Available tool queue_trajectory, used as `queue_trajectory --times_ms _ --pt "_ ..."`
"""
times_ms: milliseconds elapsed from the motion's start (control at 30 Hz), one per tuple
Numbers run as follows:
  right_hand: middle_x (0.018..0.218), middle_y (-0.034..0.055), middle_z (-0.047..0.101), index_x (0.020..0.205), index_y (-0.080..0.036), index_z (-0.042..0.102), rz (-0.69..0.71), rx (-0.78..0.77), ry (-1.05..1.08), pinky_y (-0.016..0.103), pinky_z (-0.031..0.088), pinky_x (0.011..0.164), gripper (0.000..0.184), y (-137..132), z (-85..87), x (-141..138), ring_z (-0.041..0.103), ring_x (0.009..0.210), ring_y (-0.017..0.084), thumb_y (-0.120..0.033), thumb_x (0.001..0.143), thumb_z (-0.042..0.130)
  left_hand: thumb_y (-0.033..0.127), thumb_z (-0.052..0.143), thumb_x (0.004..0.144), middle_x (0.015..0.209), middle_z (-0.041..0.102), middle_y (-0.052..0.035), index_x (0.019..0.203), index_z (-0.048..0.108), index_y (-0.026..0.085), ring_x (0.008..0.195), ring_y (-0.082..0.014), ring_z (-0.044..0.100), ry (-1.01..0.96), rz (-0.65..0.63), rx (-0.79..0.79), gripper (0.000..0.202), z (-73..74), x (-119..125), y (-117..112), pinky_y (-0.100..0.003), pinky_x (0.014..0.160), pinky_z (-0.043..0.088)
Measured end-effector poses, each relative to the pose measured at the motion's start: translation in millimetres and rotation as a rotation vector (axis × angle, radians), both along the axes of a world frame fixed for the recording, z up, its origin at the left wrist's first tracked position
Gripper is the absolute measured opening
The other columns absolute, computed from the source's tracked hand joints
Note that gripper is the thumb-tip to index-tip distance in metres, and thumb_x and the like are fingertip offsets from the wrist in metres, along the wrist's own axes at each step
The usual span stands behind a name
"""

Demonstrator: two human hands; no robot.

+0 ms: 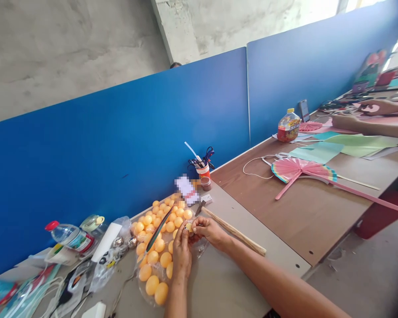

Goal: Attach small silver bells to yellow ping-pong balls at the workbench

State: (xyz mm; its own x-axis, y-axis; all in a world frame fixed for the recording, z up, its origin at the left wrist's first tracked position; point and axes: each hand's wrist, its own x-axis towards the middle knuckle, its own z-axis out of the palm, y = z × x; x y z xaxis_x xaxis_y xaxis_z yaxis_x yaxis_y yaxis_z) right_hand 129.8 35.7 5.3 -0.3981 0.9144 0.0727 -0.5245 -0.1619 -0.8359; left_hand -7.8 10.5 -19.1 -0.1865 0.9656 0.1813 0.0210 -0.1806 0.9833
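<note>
Our forearms (275, 278) slant inward; our left hand (181, 251) and right hand (208, 229) pinch a small, perhaps metallic piece (189, 227) together, just beside the bagged orange balls (152, 285).

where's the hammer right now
In the head view, the hammer lies on the grey table, right of the orange balls, its wooden handle slanting just beyond the right hand.

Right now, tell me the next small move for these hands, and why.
Probably steady the small shiny piece with the left hand while the right hand adjusts it: the fingertips of both meet at it, close to the orange balls.
</note>
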Motion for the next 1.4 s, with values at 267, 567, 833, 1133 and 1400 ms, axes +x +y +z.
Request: queue_trajectory --times_ms 267,567,833,1133,1400 --pt "0.064 -0.0023 0.061 0.068 -0.017 0.058 -0.083 0.032 -0.083 0.027 0.045 0.058 0.023 0 -1.8 -2 0.055 0.055 0.012 -0.031 0.062 0.075 0.05 0.06 0.084 0.129 0.063 -0.0128 0.13 0.057 0.022 0.113 -0.0264 0.062 -0.198 -0.088 -0.099 0.054 11.6 9 -5 -0.04 0.092 0.054" --pt "0.062 -0.0015 0.061 0.064 -0.017 0.061 -0.126 0.047 -0.156 0.026 0.044 0.058 0.013 3 -6.5 -3 0.054 0.056 0.012 -0.024 0.063 0.072 0.051 0.06 0.083 0.122 0.067 -0.0132 0.125 0.063 0.023 0.113 -0.0282 0.063 -0.063 -0.027 -0.063 0.05 8.1 5 -3 -0.04 0.088 0.056" --pt "0.059 -0.0024 0.061 0.065 -0.017 0.059 -0.082 -0.008 -0.117 0.027 0.043 0.06 0.018 3 -6.6 -2 0.054 0.056 0.012 -0.026 0.061 0.074 0.049 0.061 0.084 0.117 0.07 -0.0118 0.119 0.066 0.021 0.113 -0.0268 0.063 -0.011 0.043 -0.03 0.045 5.0 4 -2 -0.04 0.094 0.053" --pt "0.059 -0.0029 0.061 0.065 -0.017 0.06 -0.068 -0.024 -0.122 0.027 0.044 0.062 0.016 3 -8.5 -3 0.055 0.057 0.012 -0.026 0.06 0.073 0.052 0.06 0.083 0.125 0.066 -0.0134 0.119 0.065 0.02 0.118 -0.0287 0.06 0.037 0.026 -0.055 0.048 8.2 3 -5 -0.04 0.093 0.054" --pt "0.056 -0.0036 0.059 0.066 -0.019 0.053 -0.148 -0.015 -0.141 0.028 0.044 0.058 0.019 4 -14.7 -7 0.056 0.055 0.014 -0.023 0.061 0.071 0.056 0.058 0.083 0.129 0.063 -0.0136 0.118 0.065 0.021 0.124 -0.0289 0.055 0.162 0.07 -0.052 0.049 11.2 3 -6 -0.041 0.099 0.05"
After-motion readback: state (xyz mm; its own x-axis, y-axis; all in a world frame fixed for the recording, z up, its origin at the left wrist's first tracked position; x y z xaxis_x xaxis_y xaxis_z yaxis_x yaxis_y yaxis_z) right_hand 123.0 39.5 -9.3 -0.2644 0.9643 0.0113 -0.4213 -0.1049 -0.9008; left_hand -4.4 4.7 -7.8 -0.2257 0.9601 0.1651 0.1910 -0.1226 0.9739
